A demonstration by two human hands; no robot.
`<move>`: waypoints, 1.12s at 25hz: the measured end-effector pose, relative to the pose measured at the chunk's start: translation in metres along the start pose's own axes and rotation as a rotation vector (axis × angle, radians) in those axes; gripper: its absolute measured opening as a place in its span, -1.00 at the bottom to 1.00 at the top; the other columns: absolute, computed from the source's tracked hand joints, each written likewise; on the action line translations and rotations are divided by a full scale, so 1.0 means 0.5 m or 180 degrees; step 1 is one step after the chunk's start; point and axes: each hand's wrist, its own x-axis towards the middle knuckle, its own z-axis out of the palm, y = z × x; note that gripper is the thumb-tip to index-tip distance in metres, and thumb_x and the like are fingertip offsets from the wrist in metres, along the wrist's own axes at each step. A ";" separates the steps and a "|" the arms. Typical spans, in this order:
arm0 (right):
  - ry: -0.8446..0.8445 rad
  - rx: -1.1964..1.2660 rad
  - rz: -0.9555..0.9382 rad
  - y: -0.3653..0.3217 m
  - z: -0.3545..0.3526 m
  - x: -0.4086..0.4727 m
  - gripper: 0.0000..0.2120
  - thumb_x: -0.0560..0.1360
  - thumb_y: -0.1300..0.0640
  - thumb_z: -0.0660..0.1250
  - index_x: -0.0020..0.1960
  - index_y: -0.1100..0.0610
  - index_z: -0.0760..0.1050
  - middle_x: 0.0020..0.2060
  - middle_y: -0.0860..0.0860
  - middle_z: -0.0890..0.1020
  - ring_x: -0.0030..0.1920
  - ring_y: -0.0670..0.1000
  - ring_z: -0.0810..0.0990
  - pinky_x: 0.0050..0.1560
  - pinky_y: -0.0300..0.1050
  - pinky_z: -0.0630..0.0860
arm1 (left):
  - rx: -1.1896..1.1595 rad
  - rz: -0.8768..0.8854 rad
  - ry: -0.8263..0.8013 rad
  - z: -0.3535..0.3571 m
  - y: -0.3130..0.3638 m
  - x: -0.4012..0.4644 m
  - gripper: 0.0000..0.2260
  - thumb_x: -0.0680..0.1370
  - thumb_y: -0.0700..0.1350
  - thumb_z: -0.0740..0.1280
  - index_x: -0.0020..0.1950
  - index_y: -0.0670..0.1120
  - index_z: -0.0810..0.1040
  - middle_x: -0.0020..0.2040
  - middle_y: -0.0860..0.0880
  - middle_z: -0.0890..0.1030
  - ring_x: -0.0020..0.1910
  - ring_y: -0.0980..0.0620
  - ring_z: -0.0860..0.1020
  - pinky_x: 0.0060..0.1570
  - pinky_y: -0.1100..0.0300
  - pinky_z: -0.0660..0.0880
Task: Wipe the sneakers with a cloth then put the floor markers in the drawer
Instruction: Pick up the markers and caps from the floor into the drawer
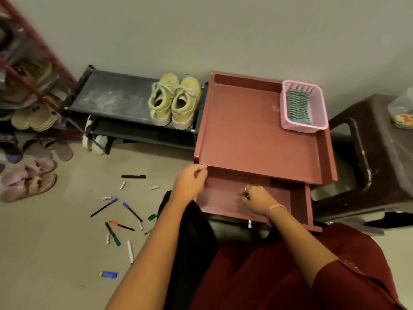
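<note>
A pair of yellow sneakers (174, 101) stands on the top shelf of a black shoe rack (111, 97). A green striped cloth (298, 106) lies in a pink basket (323, 101) on the red cabinet top (245, 130). The drawer (299, 202) under that top is pulled out. My right hand (257, 198) is inside it with curled fingers, and a thin marker tip sticks out of them. My left hand (191, 180) is curled at the cabinet's front left corner; what it holds is hidden. Several markers (131, 211) and loose caps lie scattered on the floor to the left.
A dark brown plastic stool (380, 153) stands right of the cabinet with a plastic bag on it. Pink sandals (29, 180) and other footwear crowd the floor at the far left. A small blue and yellow item (108, 274) lies on the floor near my left forearm.
</note>
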 end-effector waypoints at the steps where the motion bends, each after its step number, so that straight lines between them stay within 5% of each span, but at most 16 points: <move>1: 0.0048 0.0122 -0.0191 -0.043 -0.013 0.017 -0.72 0.53 0.21 0.18 0.18 0.14 0.56 0.14 0.03 0.62 0.12 0.02 0.58 0.18 -0.18 0.44 | -0.0207 -0.0035 0.0371 -0.060 -0.012 0.010 -0.78 0.58 -0.17 0.29 0.19 -0.12 0.62 0.09 -0.01 0.64 0.11 0.06 0.57 0.14 0.23 0.43; 6: -0.0097 0.0577 -0.0988 -0.283 -0.022 0.135 -0.76 0.53 0.20 0.24 0.14 0.11 0.59 0.00 -0.02 0.64 -0.06 -0.10 0.58 0.08 -0.25 0.45 | -0.0300 -0.0901 0.1527 -0.290 -0.216 0.026 -0.78 0.59 -0.14 0.26 0.18 -0.11 0.61 0.05 -0.01 0.61 0.03 0.06 0.54 0.08 0.18 0.47; 12: -0.0623 0.0754 -0.1076 -0.507 0.095 0.254 -0.76 0.51 0.23 0.25 0.12 0.13 0.59 -0.15 0.05 0.66 -0.13 -0.06 0.59 -0.03 -0.25 0.45 | -0.0126 -0.1730 0.1411 -0.317 -0.492 -0.012 -0.81 0.59 -0.19 0.24 0.03 -0.19 0.64 0.01 -0.18 0.64 0.03 -0.15 0.58 -0.04 0.20 0.39; 16: -0.1049 0.0092 -0.1177 -0.547 0.174 0.341 -0.76 0.53 0.22 0.22 0.13 0.11 0.59 -0.14 -0.07 0.58 -0.09 -0.07 0.53 -0.13 -0.33 0.38 | 0.0318 -0.2013 0.0703 -0.263 -0.643 -0.023 -0.76 0.56 -0.26 0.24 0.19 -0.25 0.57 0.23 -0.19 0.56 0.18 -0.14 0.54 0.13 0.19 0.39; 23: -0.1520 -0.1444 -0.1317 -0.487 0.247 0.529 -0.72 0.54 0.21 0.17 0.17 0.08 0.57 0.14 -0.02 0.59 0.14 0.00 0.53 0.08 -0.25 0.34 | 0.1550 -0.1848 -0.0780 -0.102 -0.796 0.031 -0.64 0.58 -0.24 0.13 0.39 -0.20 0.33 0.39 -0.16 0.33 0.32 -0.12 0.39 0.28 0.03 0.39; 28: -0.1693 -0.2140 -0.1549 -0.452 0.324 0.627 -0.68 0.53 0.20 0.14 0.20 0.05 0.55 0.15 -0.02 0.59 0.14 0.01 0.52 0.12 -0.18 0.41 | 0.2433 -0.1427 -0.1325 0.002 -0.853 0.110 -0.52 0.61 -0.20 0.11 0.53 -0.19 0.15 0.58 -0.17 -0.03 0.55 -0.16 -0.02 0.48 -0.18 -0.01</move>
